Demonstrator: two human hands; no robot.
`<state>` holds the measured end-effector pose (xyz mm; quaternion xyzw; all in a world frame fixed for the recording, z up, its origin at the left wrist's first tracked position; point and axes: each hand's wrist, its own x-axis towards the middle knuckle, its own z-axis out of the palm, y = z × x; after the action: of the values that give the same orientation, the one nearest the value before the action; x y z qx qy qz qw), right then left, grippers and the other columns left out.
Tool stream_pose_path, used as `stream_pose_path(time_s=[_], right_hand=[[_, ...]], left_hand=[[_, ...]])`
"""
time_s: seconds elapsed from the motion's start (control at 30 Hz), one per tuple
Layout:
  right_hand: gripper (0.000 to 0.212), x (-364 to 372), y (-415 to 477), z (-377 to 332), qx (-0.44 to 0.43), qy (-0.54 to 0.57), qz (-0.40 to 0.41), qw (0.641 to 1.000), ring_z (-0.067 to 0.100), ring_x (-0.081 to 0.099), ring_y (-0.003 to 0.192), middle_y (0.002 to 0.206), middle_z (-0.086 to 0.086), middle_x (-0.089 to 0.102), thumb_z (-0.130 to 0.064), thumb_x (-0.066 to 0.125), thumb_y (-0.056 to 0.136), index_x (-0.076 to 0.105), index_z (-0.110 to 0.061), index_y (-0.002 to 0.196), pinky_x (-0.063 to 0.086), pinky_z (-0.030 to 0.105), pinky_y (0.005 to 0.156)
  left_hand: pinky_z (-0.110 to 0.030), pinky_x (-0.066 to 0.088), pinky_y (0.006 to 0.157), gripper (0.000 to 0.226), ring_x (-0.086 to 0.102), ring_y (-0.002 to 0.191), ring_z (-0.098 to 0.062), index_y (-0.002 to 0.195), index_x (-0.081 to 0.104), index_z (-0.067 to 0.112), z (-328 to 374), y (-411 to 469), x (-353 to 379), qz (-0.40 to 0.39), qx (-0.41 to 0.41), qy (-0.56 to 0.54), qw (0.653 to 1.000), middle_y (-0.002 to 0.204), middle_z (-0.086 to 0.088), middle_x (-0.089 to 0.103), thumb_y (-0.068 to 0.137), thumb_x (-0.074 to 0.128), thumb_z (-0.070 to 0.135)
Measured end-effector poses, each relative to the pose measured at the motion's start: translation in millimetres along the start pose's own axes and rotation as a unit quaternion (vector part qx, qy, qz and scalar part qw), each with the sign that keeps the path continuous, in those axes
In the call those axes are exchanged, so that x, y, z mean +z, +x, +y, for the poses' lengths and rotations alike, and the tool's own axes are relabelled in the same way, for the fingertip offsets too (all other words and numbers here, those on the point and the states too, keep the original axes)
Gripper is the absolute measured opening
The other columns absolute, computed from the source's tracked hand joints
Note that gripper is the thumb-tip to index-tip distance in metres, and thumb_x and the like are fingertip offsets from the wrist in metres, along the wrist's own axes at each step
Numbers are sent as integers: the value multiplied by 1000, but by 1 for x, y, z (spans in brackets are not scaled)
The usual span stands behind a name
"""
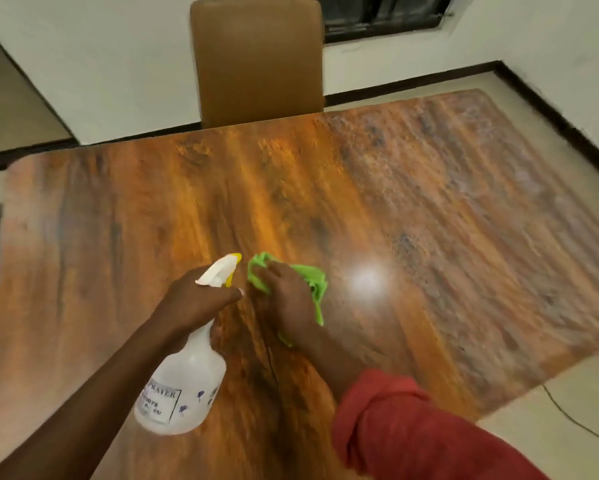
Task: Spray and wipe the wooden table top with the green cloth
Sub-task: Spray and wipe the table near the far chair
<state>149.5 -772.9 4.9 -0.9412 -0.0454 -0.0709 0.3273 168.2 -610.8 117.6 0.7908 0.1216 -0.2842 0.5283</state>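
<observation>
I see a brown chair (258,60) far centre, a dark window (381,15) behind it, and a thin cable (568,415) on the floor (533,455) near right.

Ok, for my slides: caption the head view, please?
Left hand grips white plastic spray bottle, right hand holds crumpled green cloth over wooden table top.

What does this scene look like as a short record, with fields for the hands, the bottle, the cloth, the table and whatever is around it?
left hand: grips the spray bottle by its neck, nozzle aimed away from the person
right hand: holds the bunched green cloth
cloth contact: cannot tell whether it touches the wood
table top: wooden, glossy, a bright glare spot right of the cloth
beyond table: brown chair at the far edge
clothing: red sleeve on the right arm
</observation>
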Motion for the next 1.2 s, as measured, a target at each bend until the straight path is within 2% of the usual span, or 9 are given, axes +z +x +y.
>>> stream_pose_path(time_s=[0.1,0.2,0.33,0.5,0.6,0.7,0.87,1.0,1.2], right_hand=[[50,-10,-54,-22,51,77,5,996,25,60,107,119,9,65,-1,61,66,69,-14,113,47,32,89],[43,-33,-100,-39,237,217,31,946,10,59,105,117,3,67,2,55,74,70,-15,111,44,23,92],[33,-70,-171,-73,496,479,105,716,24,65,86,103,13,69,-25,67,82,66,-9,111,52,38,77],[23,-143,-265,-104,405,680,242,562,26,67,66,82,13,69,-11,54,90,58,-8,112,56,33,59],[37,-179,-311,-117,368,695,278,552,30,67,66,80,15,67,-20,67,74,58,-5,107,57,36,60],[24,-198,-355,-122,373,686,297,550,28,66,64,75,14,67,-21,55,79,60,-4,96,56,33,60],[24,-238,-416,-134,409,639,336,557,22,64,55,64,9,66,-19,43,97,59,-6,87,53,26,54],[28,-285,-466,-133,402,612,382,564,30,63,77,95,18,65,-19,56,89,62,0,109,53,38,76],[35,-374,-580,-138,348,606,390,600,31,61,77,98,19,61,-12,51,92,56,0,124,52,40,71]], left_hand=[[-31,46,63,49,57,54,-14,117,65,39,-10,-30,8,-35,20,-4,999,77,0,66,72,76,22],[-30,46,58,51,53,45,-16,114,63,49,-20,-75,13,-82,66,-8,994,66,8,60,76,75,17],[-32,43,50,41,47,42,-24,115,64,32,-52,-146,19,-115,84,-4,990,61,-6,57,81,73,11],[-33,41,54,43,46,41,-22,118,65,16,-76,-215,51,-186,49,-13,981,89,-22,62,76,75,14],[-31,41,54,49,46,43,-22,115,63,34,-75,-252,74,-214,73,-28,974,85,-13,64,69,73,21],[-31,38,56,36,41,44,-22,99,66,36,-78,-284,89,-262,95,-55,959,79,-10,54,69,71,18],[-24,38,48,51,39,40,-19,124,53,41,-81,-335,129,-263,126,-44,956,87,-2,57,87,66,7],[-22,38,43,47,40,38,-16,122,53,35,-84,-387,182,-263,151,-6,953,88,-10,54,87,66,7],[-30,45,52,35,47,36,-18,117,59,15,-110,-473,271,-254,173,65,949,82,-16,52,84,69,11]])
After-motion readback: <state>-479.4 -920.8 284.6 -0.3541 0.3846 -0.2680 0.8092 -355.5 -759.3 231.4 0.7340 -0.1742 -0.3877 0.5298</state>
